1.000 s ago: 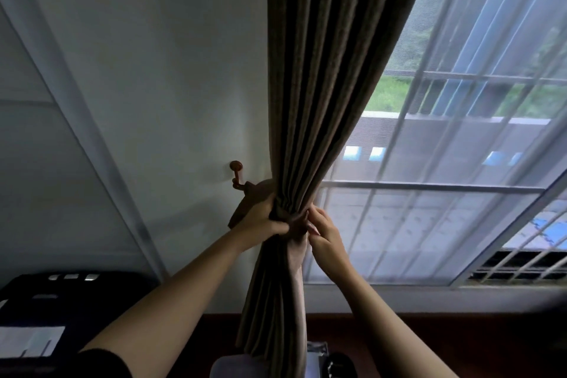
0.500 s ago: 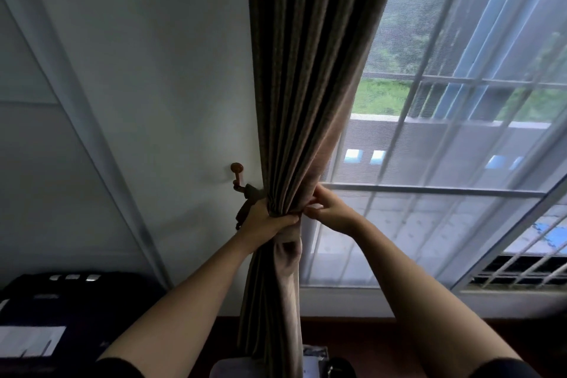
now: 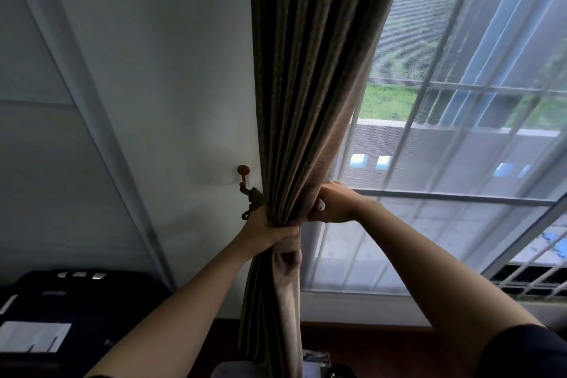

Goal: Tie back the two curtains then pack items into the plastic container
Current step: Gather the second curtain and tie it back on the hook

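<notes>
A brown curtain (image 3: 310, 77) hangs gathered into a bunch beside the window. My left hand (image 3: 267, 228) grips the bunch from the left, fingers wrapped round its front. My right hand (image 3: 333, 202) holds the curtain's right edge a little higher, fingers curled into the fabric. A brown tieback band (image 3: 259, 201) runs from the wall hook (image 3: 244, 176) to the curtain, just above my left hand. Below my hands the curtain hangs loose (image 3: 276, 301). No plastic container can be made out.
A white wall (image 3: 153, 86) lies left of the curtain. A sheer white curtain (image 3: 460, 178) covers the barred window at the right. A dark case with a white paper (image 3: 55, 316) sits at the lower left. A dark wooden surface (image 3: 383, 347) runs below the window sill.
My right hand has moved from the front of the bunch up and round to its right edge. The tieback has tightened against the curtain. The view has shifted slightly right.
</notes>
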Demonstrator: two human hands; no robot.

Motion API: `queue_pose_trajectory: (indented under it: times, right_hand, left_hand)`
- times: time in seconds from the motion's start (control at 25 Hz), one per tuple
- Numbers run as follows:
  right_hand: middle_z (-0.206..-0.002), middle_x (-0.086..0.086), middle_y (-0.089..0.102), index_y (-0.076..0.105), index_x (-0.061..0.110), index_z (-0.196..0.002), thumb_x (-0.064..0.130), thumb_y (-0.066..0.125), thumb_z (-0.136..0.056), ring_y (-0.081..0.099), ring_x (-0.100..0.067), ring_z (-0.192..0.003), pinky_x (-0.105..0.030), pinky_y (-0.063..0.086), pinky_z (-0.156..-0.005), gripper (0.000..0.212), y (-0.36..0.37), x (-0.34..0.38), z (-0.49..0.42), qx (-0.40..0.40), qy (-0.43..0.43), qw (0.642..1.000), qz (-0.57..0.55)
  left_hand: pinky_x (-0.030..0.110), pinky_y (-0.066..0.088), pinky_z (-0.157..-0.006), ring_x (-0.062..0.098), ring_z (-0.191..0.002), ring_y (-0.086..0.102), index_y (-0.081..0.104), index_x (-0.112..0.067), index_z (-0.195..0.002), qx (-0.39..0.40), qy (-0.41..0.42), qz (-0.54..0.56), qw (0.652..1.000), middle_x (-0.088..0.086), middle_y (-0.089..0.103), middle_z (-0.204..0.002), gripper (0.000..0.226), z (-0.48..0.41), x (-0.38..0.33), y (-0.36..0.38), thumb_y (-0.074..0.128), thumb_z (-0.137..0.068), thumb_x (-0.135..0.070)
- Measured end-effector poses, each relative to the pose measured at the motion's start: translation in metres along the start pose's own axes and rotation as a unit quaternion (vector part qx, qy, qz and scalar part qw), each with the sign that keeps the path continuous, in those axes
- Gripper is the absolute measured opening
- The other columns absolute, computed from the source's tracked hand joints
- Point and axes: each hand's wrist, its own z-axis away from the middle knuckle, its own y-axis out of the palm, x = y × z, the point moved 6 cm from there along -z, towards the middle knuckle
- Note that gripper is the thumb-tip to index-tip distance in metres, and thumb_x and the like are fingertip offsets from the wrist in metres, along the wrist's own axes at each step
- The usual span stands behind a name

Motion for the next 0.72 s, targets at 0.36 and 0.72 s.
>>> queue_pose_trajectory:
  times: [0.36,0.72]
  right_hand:
    - [-0.08,0.0,0.062,0.069,0.033,-0.081,0.083,0.029,-0.071,0.056,-0.022,-0.084,-0.037,0.03,-0.078,0.064,0.007,-0.02,0.014,-0.154,0.055,0.967,0.196]
    - [-0.078,-0.003,0.052,0.045,0.012,-0.078,0.021,0.06,-0.087,0.049,-0.026,-0.068,-0.035,0.037,-0.06,0.02,0.011,-0.038,0.031,-0.195,0.032,0.978,-0.062]
  left_hand:
    - [0.019,0.053,-0.082,0.009,-0.096,0.065,0.06,-0.017,-0.113,-0.018,-0.011,0.006,1.0,-0.005,0.068,-0.101,0.053,0.003,0.006,-0.001,0.081,-0.066,-0.029]
    - [0.021,0.05,-0.079,0.009,-0.092,0.062,0.056,-0.012,-0.111,0.046,-0.017,0.153,0.987,-0.002,0.065,-0.096,0.035,-0.001,-0.004,0.005,0.054,-0.076,-0.01]
